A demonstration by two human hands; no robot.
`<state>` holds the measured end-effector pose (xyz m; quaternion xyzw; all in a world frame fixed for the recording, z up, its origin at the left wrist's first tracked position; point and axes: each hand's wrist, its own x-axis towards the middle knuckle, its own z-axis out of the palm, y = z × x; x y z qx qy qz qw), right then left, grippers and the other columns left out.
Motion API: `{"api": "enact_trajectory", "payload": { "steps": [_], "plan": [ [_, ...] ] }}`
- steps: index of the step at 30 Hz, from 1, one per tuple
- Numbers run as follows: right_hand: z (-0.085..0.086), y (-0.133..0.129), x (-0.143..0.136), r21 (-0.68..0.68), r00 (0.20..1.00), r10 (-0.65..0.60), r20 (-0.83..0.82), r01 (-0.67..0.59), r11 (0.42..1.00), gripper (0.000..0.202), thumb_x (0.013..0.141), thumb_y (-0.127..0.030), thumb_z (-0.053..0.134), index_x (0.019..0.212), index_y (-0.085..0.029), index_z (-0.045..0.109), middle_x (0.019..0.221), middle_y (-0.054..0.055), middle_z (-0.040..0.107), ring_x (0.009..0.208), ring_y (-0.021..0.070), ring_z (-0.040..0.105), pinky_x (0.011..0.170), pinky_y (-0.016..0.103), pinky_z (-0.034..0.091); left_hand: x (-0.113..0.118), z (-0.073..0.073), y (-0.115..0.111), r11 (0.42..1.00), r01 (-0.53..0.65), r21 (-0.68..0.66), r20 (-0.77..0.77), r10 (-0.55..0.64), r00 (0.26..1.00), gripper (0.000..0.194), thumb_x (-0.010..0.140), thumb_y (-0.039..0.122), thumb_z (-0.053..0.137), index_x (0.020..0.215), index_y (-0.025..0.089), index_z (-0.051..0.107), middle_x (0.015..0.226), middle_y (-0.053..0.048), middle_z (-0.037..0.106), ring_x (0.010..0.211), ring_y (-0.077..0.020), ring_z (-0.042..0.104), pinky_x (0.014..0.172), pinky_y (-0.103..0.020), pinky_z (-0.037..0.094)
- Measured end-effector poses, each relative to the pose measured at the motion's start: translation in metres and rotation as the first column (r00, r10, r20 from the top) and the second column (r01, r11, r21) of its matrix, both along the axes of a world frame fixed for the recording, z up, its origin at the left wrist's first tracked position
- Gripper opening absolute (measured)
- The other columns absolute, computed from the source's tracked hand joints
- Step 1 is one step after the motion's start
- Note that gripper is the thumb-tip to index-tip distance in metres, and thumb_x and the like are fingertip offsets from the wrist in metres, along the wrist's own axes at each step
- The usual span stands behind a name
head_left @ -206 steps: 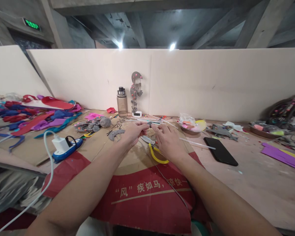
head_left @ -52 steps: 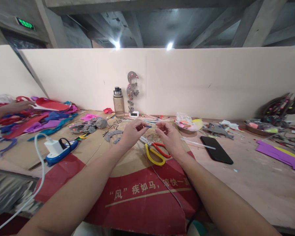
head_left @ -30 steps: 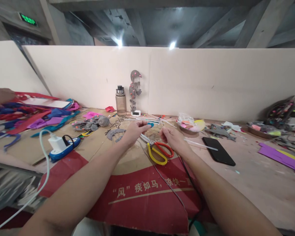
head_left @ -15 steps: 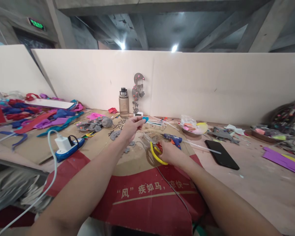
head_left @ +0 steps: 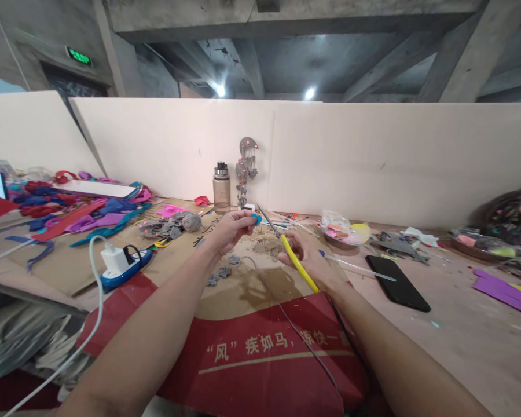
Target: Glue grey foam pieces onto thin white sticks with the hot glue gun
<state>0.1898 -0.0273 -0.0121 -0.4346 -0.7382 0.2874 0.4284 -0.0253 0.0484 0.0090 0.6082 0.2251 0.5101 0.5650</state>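
Between the thumb and fingers of my left hand [head_left: 235, 227] is a small blue felt piece [head_left: 256, 219]. My right hand [head_left: 301, 256] is closed on yellow-handled scissors [head_left: 298, 262], whose blades point up and away, close to the blue piece but apart from it. Beneath my hands lies a cardboard sheet [head_left: 238, 292] with a red printed front. Small grey felt flowers [head_left: 224, 271] rest on it near my left wrist. My right hand and arm mostly hide a glue gun; its clear glue stick [head_left: 364, 267] pokes out to the right.
A bottle [head_left: 222, 188] stands at the back beside a grey hanging ornament [head_left: 246, 165]. To the left are a blue power strip [head_left: 125, 272] with a white cable and coloured felt strips [head_left: 91, 220]. On the right are a black phone [head_left: 397, 282] and a dish of scraps [head_left: 342, 236].
My right hand has lifted the scissors from the cardboard and turned their blades upward toward the blue felt piece. My left hand still pinches that piece in nearly the same place.
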Motion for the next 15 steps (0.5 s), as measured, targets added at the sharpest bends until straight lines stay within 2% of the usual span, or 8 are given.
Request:
{"api": "enact_trajectory", "payload": {
  "steps": [3, 7, 10, 15],
  "plan": [
    [0.0034, -0.0048, -0.0016, -0.089, 0.998, 0.047, -0.044, -0.051, 0.995, 0.052, 0.076, -0.042, 0.065, 0.122, -0.023, 0.049, 0.082, -0.001, 0.057, 0.068, 0.0136, 0.055, 0.059, 0.025, 0.046, -0.0001, 0.0003, -0.0021, 1.000, -0.020, -0.019, -0.049, 0.020, 0.999, 0.023, 0.067, 0.033, 0.076, 0.067, 0.014, 0.064, 0.059, 0.001, 0.053, 0.056, -0.0082, 0.045, 0.056, -0.023, 0.034],
    [0.0061, -0.0081, -0.0032, -0.225, 0.993, 0.054, -0.106, -0.077, 0.971, 0.059, 0.076, -0.045, 0.064, 0.129, -0.026, 0.046, 0.089, 0.000, 0.059, 0.049, 0.0076, 0.050, 0.042, 0.021, 0.043, -0.0005, 0.0007, -0.0028, 0.998, -0.029, -0.052, -0.098, 0.024, 0.995, 0.024, 0.065, 0.034, 0.077, 0.067, 0.013, 0.065, 0.056, 0.001, 0.053, 0.053, -0.0081, 0.045, 0.056, -0.024, 0.034],
    [0.0070, -0.0073, -0.0020, -0.248, 0.990, 0.082, -0.116, -0.109, 0.963, 0.057, 0.076, -0.042, 0.066, 0.128, -0.026, 0.048, 0.080, -0.003, 0.059, 0.041, 0.0053, 0.045, 0.037, 0.019, 0.040, -0.0010, 0.0010, -0.0023, 0.998, -0.030, -0.062, -0.105, 0.024, 0.994, 0.022, 0.063, 0.031, 0.077, 0.066, 0.013, 0.065, 0.057, 0.001, 0.054, 0.053, -0.0072, 0.046, 0.056, -0.023, 0.035],
    [0.0081, -0.0061, 0.0001, -0.246, 0.990, 0.087, -0.107, -0.111, 0.963, 0.054, 0.073, -0.044, 0.068, 0.122, -0.025, 0.053, 0.067, -0.006, 0.053, 0.039, 0.0066, 0.043, 0.034, 0.019, 0.038, -0.0017, -0.0005, 0.0004, 0.996, -0.055, -0.074, -0.128, 0.045, 0.991, 0.019, 0.062, 0.029, 0.077, 0.064, 0.013, 0.066, 0.057, 0.000, 0.054, 0.051, -0.0069, 0.044, 0.054, -0.022, 0.034]
  ]
}}
